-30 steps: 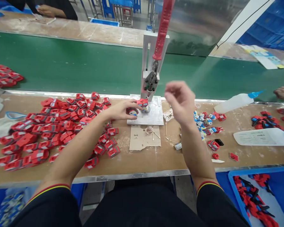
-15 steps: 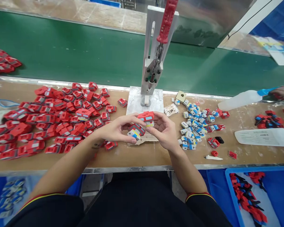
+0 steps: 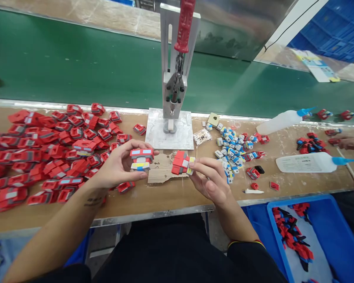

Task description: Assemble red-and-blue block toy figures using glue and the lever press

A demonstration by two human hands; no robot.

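Note:
Between thumb and fingers, my left hand (image 3: 120,163) holds a red and white toy piece (image 3: 141,159) with pale windows and a blue and yellow lower edge. My right hand (image 3: 214,181) pinches a second red toy piece (image 3: 180,162) by its white and yellow end. The two pieces are apart, above a torn cardboard sheet (image 3: 159,169). Just behind them stands a metal hand press (image 3: 173,92) with a red handle, on a pale base plate (image 3: 153,135).
A large heap of red parts (image 3: 50,153) lies left. To the right are small white and blue parts (image 3: 234,147), cotton swabs (image 3: 202,136), two white bottles (image 3: 306,162) and a blue tray (image 3: 327,212). Another person's hand (image 3: 352,140) is at far right.
My hands have moved apart, each with one toy piece, which were close together before. The view has shifted to the right, and more of the other person shows.

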